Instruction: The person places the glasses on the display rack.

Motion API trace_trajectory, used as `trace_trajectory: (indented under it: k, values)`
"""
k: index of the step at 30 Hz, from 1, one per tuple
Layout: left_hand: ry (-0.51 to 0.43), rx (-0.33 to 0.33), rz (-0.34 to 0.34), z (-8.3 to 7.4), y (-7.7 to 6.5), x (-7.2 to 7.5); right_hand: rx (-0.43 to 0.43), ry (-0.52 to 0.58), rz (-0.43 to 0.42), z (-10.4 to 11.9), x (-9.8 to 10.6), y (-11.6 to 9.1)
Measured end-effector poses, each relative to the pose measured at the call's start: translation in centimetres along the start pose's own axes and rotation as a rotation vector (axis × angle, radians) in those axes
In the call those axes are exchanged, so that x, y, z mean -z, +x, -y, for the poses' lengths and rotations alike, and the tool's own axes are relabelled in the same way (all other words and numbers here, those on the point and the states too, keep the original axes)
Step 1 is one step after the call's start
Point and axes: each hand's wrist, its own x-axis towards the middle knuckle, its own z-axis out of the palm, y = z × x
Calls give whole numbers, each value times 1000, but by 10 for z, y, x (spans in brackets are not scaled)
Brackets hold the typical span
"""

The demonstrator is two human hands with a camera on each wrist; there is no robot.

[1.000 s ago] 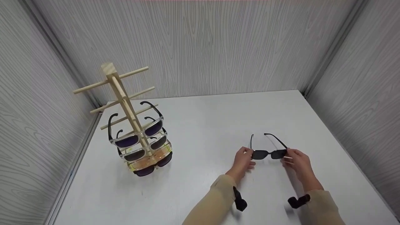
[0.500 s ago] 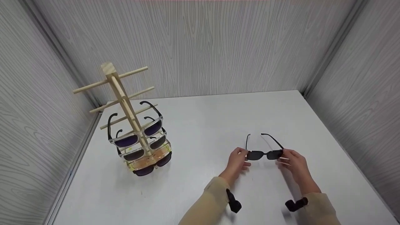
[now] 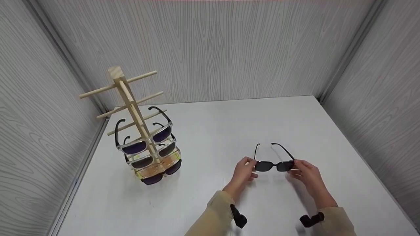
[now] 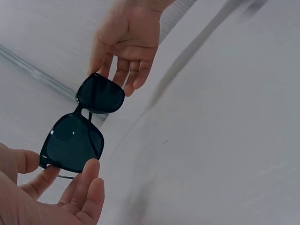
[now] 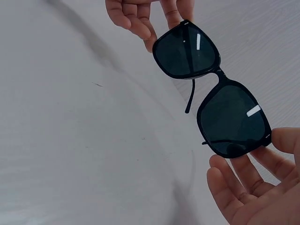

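Observation:
Between my two hands is a pair of black sunglasses [image 3: 263, 166] with dark lenses, its temples unfolded and pointing away from me. My left hand [image 3: 241, 172] pinches the left outer corner of the frame between thumb and fingers. At the opposite corner my right hand [image 3: 307, 176] pinches the frame the same way. Both wrist views show the sunglasses [image 4: 75, 140] held above the white surface, with thumb and index finger at each hinge. In the right wrist view the remaining fingers [image 5: 229, 187] of the right hand lie loosely below the lens.
A wooden display stand [image 3: 134, 109] with crossbars rises at the left. Several pairs of glasses [image 3: 134, 148] hang on its lower bars; the upper bars carry none. The white table [image 3: 210, 131] is bounded by grey wood-grain panels [image 3: 203, 49] at the back and sides.
Both hands have shifted a little to the left and slightly toward me, carrying the black sunglasses along. The grip at both corners stays the same.

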Motion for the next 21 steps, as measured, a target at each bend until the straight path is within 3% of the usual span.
trace_trajectory:
  k: [6, 11, 21]
  values:
    - [27, -39, 19, -2, -8, 8, 1, 34, 18, 1, -4, -5]
    - [12, -45, 19, -1, -12, 14, 18, 57, 25, 2, -9, -9]
    - [-26, -127, 12, -2, -25, 27, 89, 67, 37, 7, -22, -17]
